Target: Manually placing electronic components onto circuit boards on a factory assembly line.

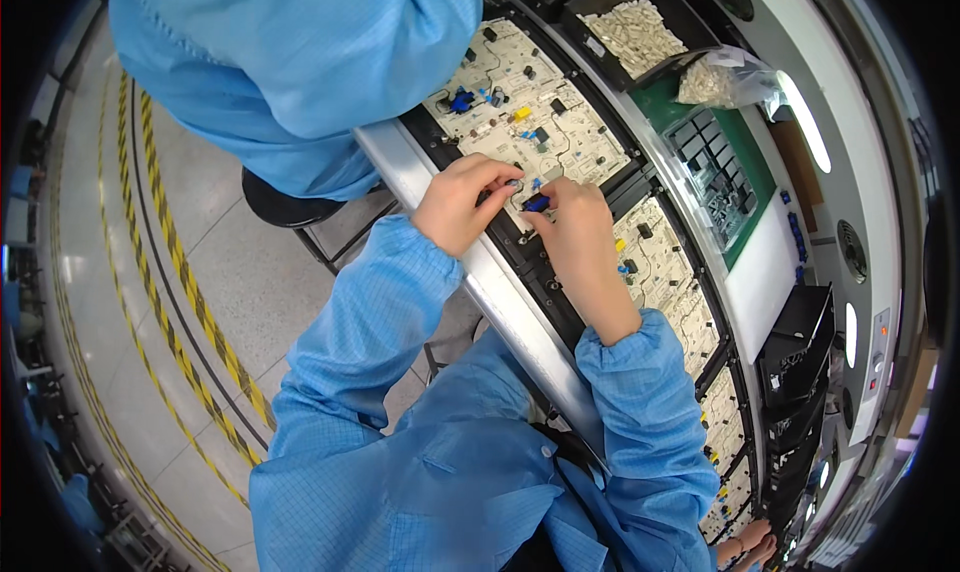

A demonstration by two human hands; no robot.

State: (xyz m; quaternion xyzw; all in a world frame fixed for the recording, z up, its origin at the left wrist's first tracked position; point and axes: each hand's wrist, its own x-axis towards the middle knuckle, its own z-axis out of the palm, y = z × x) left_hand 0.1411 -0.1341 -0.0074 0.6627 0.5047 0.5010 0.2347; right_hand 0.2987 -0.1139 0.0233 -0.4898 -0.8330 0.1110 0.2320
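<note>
A pale circuit board [590, 137] lies in a black carrier frame [612, 194], with small black, blue and yellow parts on it. Over its near edge, my right hand [582, 237] has thumb and fingers closed round a dark blue component [537, 203]. Whether that component rests on the board or just above it, I cannot tell. Close by on the left, my left hand [466, 200] is pinched at the fingertips over the same board. Something small and dark shows at those fingertips, too small to name.
A metal rail [515, 307] runs along the line's near edge. More circuit boards [665, 262] follow to the right. Beyond stand a black bin [640, 67] of white parts, a clear bag [722, 80] and a green mat [655, 107]. A blue-clothed person [300, 52] is close on my left.
</note>
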